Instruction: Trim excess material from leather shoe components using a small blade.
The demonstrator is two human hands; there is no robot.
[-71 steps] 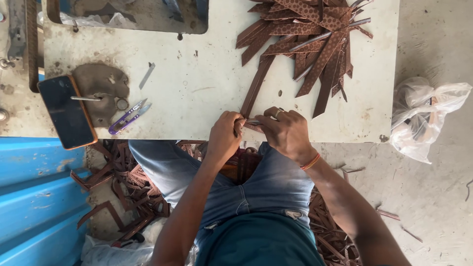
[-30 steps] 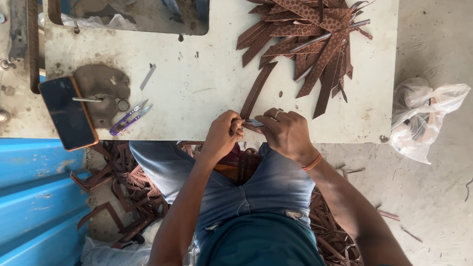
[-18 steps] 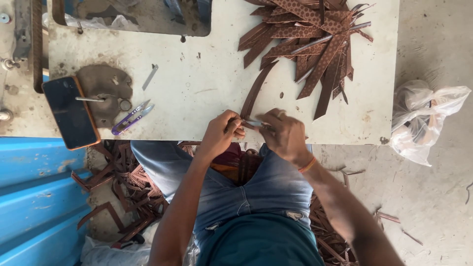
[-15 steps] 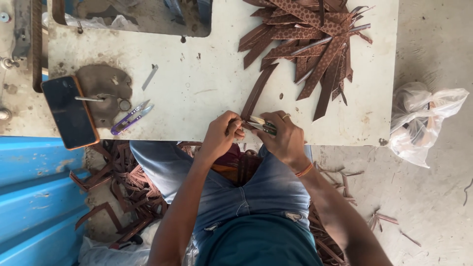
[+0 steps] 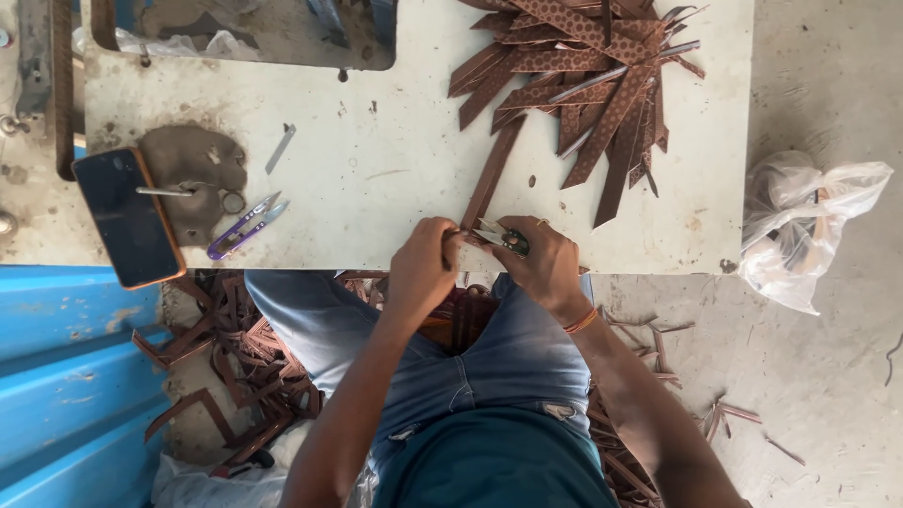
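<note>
Trimming a brown strip at the table edge

The left hand point(image 5: 423, 268) pinches the strip point(image 5: 489, 183) at the table point(image 5: 395, 150) edge; the right hand point(image 5: 546, 268), just beside it, grips small snips point(image 5: 499, 235) there. Other strips point(image 5: 593, 75) are piled farther back.

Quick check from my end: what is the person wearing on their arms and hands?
Both forearms are bare, with no sleeves and no gloves in view. The right hand has an orange band around its wrist. The left hand and its wrist show nothing worn.
</note>
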